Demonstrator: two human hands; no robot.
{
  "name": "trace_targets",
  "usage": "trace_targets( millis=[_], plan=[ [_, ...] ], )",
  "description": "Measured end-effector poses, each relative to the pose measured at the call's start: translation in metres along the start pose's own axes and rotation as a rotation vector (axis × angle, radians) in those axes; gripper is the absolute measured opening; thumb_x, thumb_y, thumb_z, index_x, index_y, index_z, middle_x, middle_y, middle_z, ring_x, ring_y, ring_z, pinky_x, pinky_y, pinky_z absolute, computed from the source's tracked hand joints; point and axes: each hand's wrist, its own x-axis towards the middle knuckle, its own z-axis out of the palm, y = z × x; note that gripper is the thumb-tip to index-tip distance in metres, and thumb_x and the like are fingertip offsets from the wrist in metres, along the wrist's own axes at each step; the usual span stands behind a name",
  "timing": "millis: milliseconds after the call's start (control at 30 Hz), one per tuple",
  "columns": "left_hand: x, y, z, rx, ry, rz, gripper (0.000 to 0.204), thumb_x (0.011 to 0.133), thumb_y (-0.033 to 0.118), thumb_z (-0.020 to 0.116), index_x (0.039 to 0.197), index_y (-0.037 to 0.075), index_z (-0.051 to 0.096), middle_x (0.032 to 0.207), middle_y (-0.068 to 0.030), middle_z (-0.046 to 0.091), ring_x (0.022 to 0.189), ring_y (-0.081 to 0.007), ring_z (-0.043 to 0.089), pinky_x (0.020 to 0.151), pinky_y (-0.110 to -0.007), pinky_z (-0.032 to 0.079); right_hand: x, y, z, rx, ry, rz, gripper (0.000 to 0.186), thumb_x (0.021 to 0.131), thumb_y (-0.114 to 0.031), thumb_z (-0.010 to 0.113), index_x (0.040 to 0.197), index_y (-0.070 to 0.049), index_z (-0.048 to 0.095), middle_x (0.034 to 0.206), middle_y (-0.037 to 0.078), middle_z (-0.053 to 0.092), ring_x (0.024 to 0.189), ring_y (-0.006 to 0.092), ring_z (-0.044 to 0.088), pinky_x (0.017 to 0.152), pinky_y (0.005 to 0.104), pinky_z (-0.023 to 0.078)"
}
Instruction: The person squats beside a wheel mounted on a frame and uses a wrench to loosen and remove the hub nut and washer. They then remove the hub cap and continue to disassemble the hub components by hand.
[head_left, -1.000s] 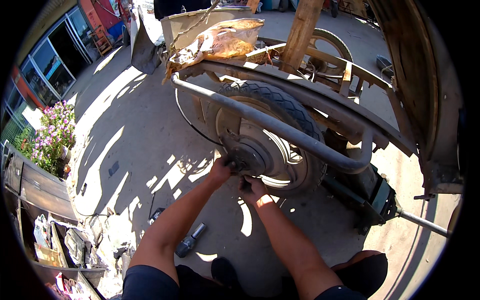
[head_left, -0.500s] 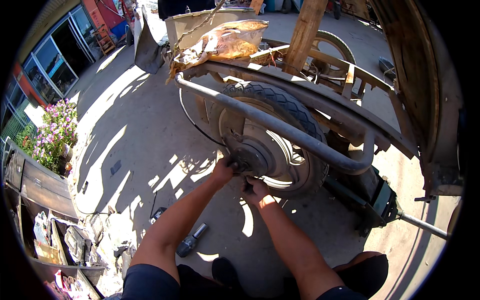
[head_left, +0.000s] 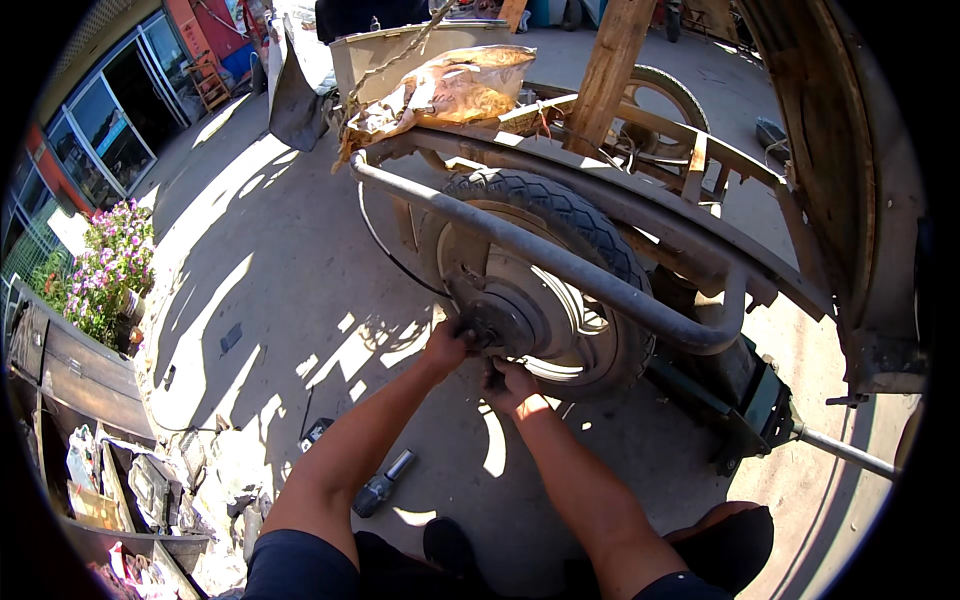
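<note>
A spoked-cast wheel with a treaded black tire hangs in a metal frame in front of me. At its middle sits a dark round hub cover, with a black cable running down to it. My left hand has its fingers curled against the lower left of this cover; its fingertips are partly hidden. Just below the hub, my right hand is closed, thumb and fingers drawn together. Whatever small part it may grip is too dark to name.
A grey tubular bar crosses over the wheel. A dark green jack with a long handle stands at the right. On the ground near my left forearm lies a grey-black tool. Clutter fills an open wooden box at the left.
</note>
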Motion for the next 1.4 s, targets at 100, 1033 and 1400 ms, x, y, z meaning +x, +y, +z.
trace_targets(
  millis=[100, 1033, 1400],
  plan=[
    [0.0, 0.001, 0.0, -0.002, -0.014, 0.01, 0.029, 0.095, 0.005, 0.047, 0.122, -0.001, 0.053, 0.109, -0.0095, 0.062, 0.096, -0.0206, 0.061, 0.079, -0.036, 0.054, 0.002, -0.001, -0.005, 0.034, -0.101, 0.049, 0.01, 0.095, -0.014, 0.048, 0.093, -0.007, 0.056, 0.077, 0.005, 0.056, 0.065, 0.0173, 0.053, 0.059, 0.0302, 0.046],
    [0.002, -0.005, -0.001, 0.002, -0.015, 0.005, 0.03, 0.095, 0.005, 0.048, 0.124, 0.001, 0.053, 0.107, -0.0089, 0.063, 0.094, -0.0198, 0.062, 0.078, -0.035, 0.054, -0.006, -0.003, 0.002, 0.005, -0.089, 0.064, 0.019, 0.096, -0.021, 0.046, 0.089, -0.008, 0.057, 0.066, 0.004, 0.054, 0.056, 0.0165, 0.049, 0.053, 0.0307, 0.043],
    [0.003, -0.008, -0.003, 0.003, -0.013, 0.005, 0.03, 0.095, 0.005, 0.047, 0.124, 0.0, 0.053, 0.109, -0.0097, 0.063, 0.094, -0.0211, 0.063, 0.077, -0.034, 0.055, 0.003, 0.002, -0.002, -0.022, -0.062, 0.005, 0.011, 0.096, -0.016, 0.046, 0.094, -0.007, 0.053, 0.073, 0.004, 0.053, 0.062, 0.0144, 0.049, 0.056, 0.0273, 0.042]
  ],
)
